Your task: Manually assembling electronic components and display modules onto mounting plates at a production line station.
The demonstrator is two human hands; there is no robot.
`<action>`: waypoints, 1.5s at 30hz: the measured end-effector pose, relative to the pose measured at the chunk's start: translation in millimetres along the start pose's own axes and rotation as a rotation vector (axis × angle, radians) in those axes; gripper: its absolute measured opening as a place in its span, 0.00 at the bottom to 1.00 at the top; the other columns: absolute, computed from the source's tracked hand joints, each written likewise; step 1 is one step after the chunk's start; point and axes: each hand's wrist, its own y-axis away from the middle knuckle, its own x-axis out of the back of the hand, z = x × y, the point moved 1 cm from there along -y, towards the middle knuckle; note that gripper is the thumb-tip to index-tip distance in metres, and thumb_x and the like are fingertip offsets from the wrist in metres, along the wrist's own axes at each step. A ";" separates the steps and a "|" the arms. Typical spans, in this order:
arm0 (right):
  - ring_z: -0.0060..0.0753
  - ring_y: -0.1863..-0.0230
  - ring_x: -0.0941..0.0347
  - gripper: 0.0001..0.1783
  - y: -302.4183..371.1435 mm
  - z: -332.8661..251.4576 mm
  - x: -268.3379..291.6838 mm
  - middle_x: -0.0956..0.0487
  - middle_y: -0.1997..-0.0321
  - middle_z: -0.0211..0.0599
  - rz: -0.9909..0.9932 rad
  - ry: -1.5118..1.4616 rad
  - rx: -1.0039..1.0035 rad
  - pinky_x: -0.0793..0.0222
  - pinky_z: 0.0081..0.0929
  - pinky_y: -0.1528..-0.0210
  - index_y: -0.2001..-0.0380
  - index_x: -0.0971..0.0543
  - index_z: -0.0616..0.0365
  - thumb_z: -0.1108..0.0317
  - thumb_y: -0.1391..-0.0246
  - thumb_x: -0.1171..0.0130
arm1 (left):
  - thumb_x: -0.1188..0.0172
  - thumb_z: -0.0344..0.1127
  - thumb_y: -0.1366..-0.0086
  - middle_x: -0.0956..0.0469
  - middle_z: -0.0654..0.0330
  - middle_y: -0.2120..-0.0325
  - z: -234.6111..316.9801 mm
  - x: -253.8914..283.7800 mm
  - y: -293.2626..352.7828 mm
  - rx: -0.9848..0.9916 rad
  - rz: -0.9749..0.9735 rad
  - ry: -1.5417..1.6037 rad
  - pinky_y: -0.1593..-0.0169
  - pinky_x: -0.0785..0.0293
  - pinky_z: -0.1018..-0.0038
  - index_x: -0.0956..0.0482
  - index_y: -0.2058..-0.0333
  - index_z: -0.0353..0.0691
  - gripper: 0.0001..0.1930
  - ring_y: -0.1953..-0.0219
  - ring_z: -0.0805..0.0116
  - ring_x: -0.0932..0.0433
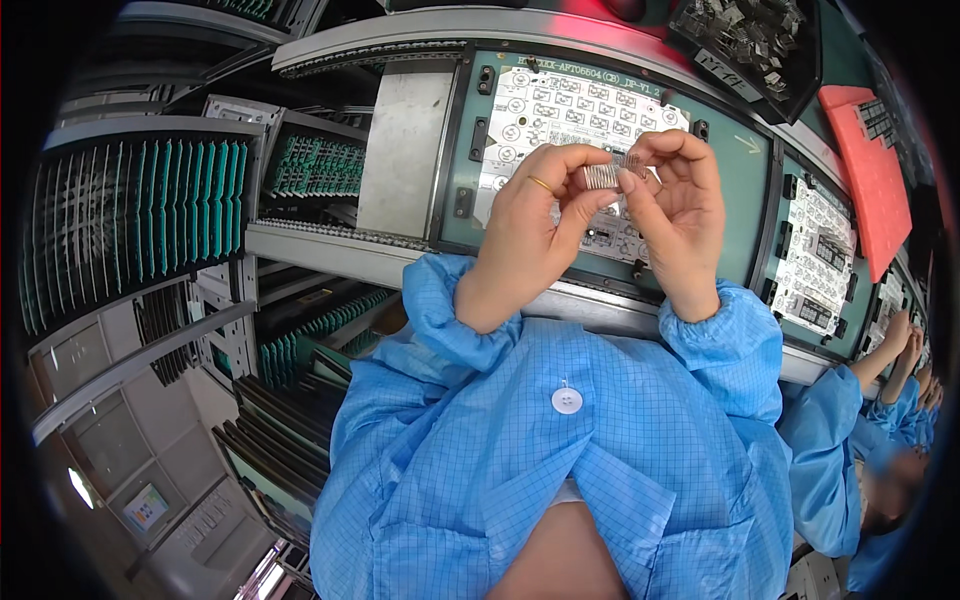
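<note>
- A small finned metal piece (602, 177) is held up between the two hands, in front of the chest and over the white circuit-board panel (570, 122).
- Its long axis is laid roughly left to right, from one set of fingertips toward the other; whether one piece or two is gripped cannot be told.
- By the left hand (535, 215), the piece's left end is pinched narrowly between thumb and forefinger.
- By the right hand (685, 200), the right end is met with bent fingers and thumb; how firmly it is gripped is not shown.
- Neither hand is clearly nearer, since the piece is touched by both.
- The panel is set in a green fixture plate (738, 195); the height of the piece above it cannot be judged.
- Loose metal parts (755, 40) are kept in a black bin (775, 110), far and to the right.
</note>
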 end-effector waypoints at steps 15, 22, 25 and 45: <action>0.31 0.50 0.30 0.26 1.4 10.7 -0.3 0.32 0.49 0.45 -0.104 0.302 0.402 0.28 0.29 0.46 0.47 0.35 0.63 0.92 0.47 0.46 | 0.56 0.43 0.23 0.35 0.64 0.82 11.4 2.8 -1.0 0.521 -0.120 0.485 0.74 0.38 0.77 0.29 0.68 0.37 0.17 0.79 0.73 0.34; 0.32 0.51 0.30 0.25 2.8 7.8 -2.5 0.32 0.50 0.45 -0.144 0.304 0.417 0.28 0.30 0.46 0.48 0.34 0.63 0.92 0.48 0.46 | 0.57 0.48 0.24 0.34 0.64 0.83 -7.7 14.5 -4.9 0.953 -0.491 1.500 0.77 0.40 0.78 0.29 0.73 0.39 0.22 0.80 0.73 0.34; 0.32 0.51 0.31 0.25 3.6 8.5 -3.8 0.32 0.50 0.45 -0.156 0.290 0.400 0.28 0.30 0.46 0.48 0.35 0.63 0.92 0.47 0.46 | 0.55 0.44 0.24 0.27 0.60 0.75 3.2 8.2 -2.2 0.857 -0.156 1.008 0.73 0.32 0.77 0.27 0.65 0.37 0.17 0.74 0.72 0.27; 0.28 0.50 0.31 0.25 2.2 9.7 -4.9 0.32 0.50 0.41 -0.138 0.339 0.394 0.29 0.27 0.46 0.48 0.35 0.62 0.92 0.47 0.44 | 0.52 0.37 0.23 0.30 0.67 0.73 7.3 15.7 0.3 0.602 -0.162 0.837 0.70 0.37 0.83 0.29 0.58 0.38 0.09 0.73 0.80 0.34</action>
